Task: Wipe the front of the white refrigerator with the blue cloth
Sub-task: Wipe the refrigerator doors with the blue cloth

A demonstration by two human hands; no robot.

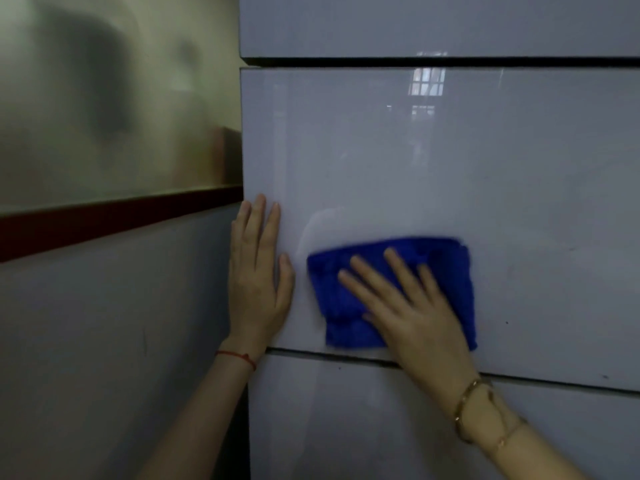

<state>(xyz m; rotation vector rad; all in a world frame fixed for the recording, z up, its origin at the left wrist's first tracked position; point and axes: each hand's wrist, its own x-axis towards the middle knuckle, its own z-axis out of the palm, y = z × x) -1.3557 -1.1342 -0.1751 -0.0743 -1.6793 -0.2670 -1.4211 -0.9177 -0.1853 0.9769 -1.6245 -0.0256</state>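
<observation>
Fridge: the white refrigerator [433,161] fills the right side in front of me. Its front is split by two dark gaps into a top door, a middle door and a bottom door.
Cloth: the blue cloth [446,268] lies flat on the middle door, low down and toward the left. Its bottom edge sits just above the lower gap.
My right hand: my right hand [408,313] presses flat on the cloth with straight, spread fingers. It holds nothing in a curl. My wrist crosses the lower gap.
My left hand: my left hand [258,268] lies flat and open on the left edge of the middle door, fingers pointing up. It is near the cloth but not touching it. A strip of bare door shows between them.
Room to move: the door is bare above the cloth up to the upper gap, and wide and bare to the right. To the left there is only the small strip before my left hand and the door edge.
Wall: a wall [104,323] with a dark red stripe [114,220] stands just left of the fridge.
Marks: a few small dark specks show on the right part of the door.
</observation>
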